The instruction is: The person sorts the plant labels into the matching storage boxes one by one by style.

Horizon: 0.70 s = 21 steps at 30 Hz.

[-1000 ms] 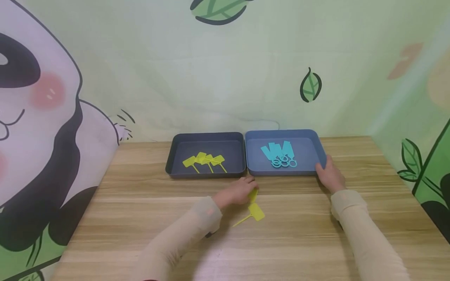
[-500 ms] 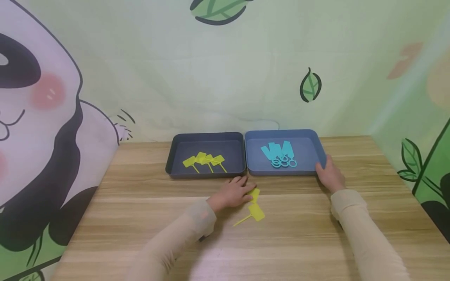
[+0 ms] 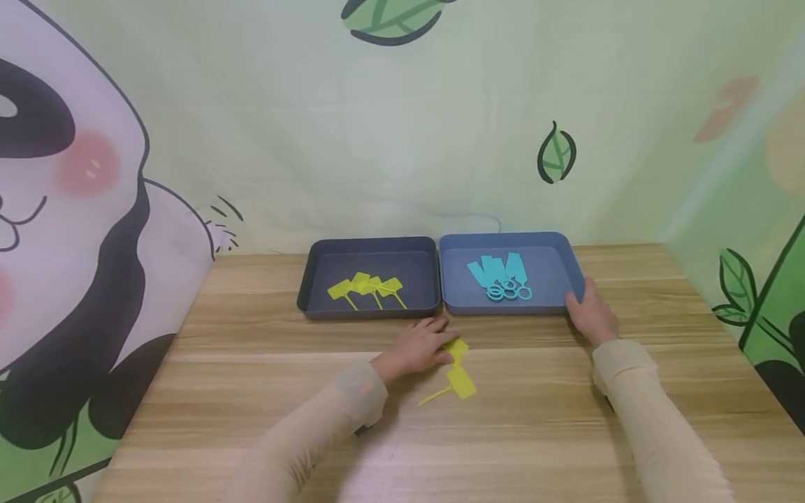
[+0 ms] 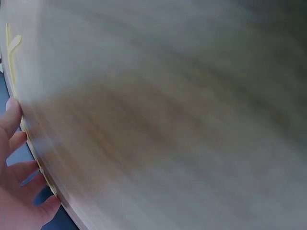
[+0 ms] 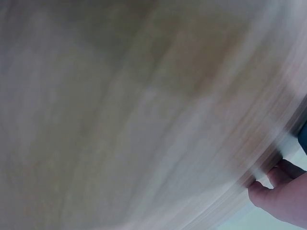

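Observation:
On the table, two yellow flag-shaped tags lie close together in front of the trays. My left hand (image 3: 420, 347) touches the farther yellow tag (image 3: 457, 351), partly covering it, with its fingers spread and loose. Nearer me is the other yellow tag (image 3: 462, 383), its thin stem pointing left. My right hand (image 3: 592, 314) holds the front right corner of the blue tray (image 3: 547, 300), thumb at the front and fingers along the side. Several teal tags with ring ends (image 3: 498, 272) lie in that tray. In the left wrist view, the left hand's fingertips (image 4: 50, 203) meet the tabletop.
A dark navy tray (image 3: 371, 314) stands against the blue tray's left side and contains several yellow tags (image 3: 360, 283). Both trays sit near the back of the wooden table (image 3: 534, 419), before a printed wall cloth (image 3: 377, 140).
The left hand, which had a yellow tag tilted up at its fingers, has shifted slightly left and opened out. That tag now lies flatter. The right hand stays at the blue tray.

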Available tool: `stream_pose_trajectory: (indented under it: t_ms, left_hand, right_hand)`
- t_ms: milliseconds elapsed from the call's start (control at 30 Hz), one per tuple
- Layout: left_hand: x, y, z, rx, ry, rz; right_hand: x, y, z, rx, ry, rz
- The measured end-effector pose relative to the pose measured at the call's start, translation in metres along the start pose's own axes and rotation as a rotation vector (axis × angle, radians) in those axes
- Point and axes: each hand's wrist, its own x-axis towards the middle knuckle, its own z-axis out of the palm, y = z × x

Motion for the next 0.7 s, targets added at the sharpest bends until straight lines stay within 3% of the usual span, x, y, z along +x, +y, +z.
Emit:
stream_pose_trajectory:
  t_ms: [233,400,700]
  left_hand:
    - [-0.0006,-0.0019,-0.0025,-0.054,-0.037,0.009]
    - [0.0009,-0.0023,-0.0025,-0.039,-0.045,0.029]
    - [0.0066,0.001,-0.0091,-0.068,-0.089,-0.016]
  right_hand:
    - [-0.0007,-0.0008,-0.0006,-0.005,-0.009,0.011]
    - [-0.0005,-0.0008,-0.001,-0.006,-0.013,0.009]
    - [-0.0019,-0.002,-0.0016,-0.009,-0.024,0.011]
